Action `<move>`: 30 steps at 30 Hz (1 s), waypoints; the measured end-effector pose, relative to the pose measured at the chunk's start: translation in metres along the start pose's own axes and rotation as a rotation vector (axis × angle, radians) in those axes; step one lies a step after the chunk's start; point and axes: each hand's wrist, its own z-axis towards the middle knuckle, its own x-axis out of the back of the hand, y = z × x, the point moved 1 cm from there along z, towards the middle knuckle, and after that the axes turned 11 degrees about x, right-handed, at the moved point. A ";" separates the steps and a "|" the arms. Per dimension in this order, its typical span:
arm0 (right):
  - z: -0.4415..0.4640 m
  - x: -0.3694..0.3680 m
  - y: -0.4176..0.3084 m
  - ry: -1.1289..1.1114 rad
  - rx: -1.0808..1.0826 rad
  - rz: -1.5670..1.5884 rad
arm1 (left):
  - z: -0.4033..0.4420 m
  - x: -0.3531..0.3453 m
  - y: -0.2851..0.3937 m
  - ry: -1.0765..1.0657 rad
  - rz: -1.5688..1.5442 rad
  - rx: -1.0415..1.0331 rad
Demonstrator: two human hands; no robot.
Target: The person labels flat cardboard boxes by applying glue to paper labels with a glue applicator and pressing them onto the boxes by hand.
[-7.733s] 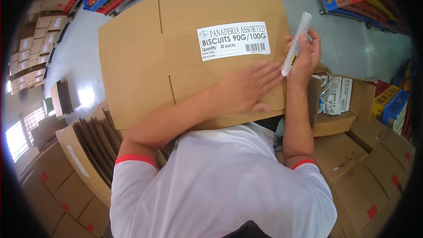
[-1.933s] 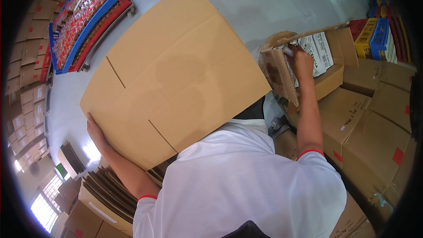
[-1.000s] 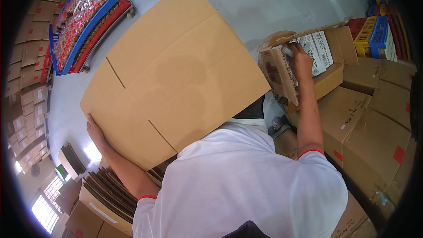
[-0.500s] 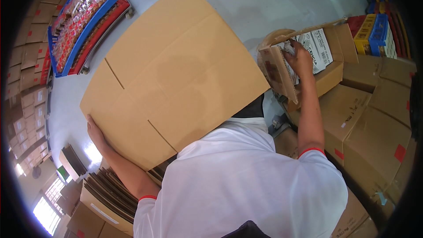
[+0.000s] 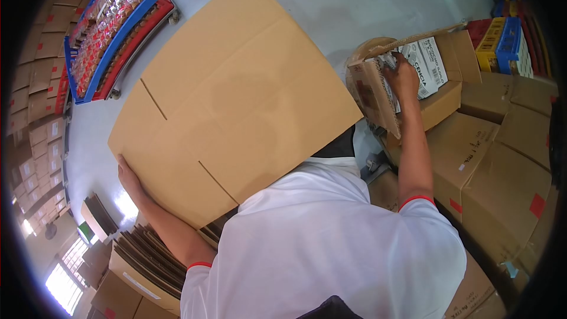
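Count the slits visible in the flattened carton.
2. One slit cuts in from the far-left edge of the flattened carton; the other slit cuts in from the edge beside the white shirt. Its hidden underside may have more.

cam: head, sole view | mount: on the wearer's head, above the white shirt [image 5: 331, 248] | faces: forward and steeply down, shirt at bottom, floor [image 5: 319, 6] at top | range: close on shirt, cardboard sheet [image 5: 236, 106] within arm's reach, crates [image 5: 109, 38] farther off | lens: wide, edges curved, corners black
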 end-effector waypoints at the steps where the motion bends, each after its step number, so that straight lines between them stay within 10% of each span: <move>1: 0.000 0.000 -0.001 -0.004 -0.004 -0.006 | 0.002 0.001 -0.001 -0.006 -0.003 -0.002; 30: -0.001 0.016 -0.002 -0.062 0.225 -0.005 | 0.006 0.000 -0.005 0.009 0.017 -0.003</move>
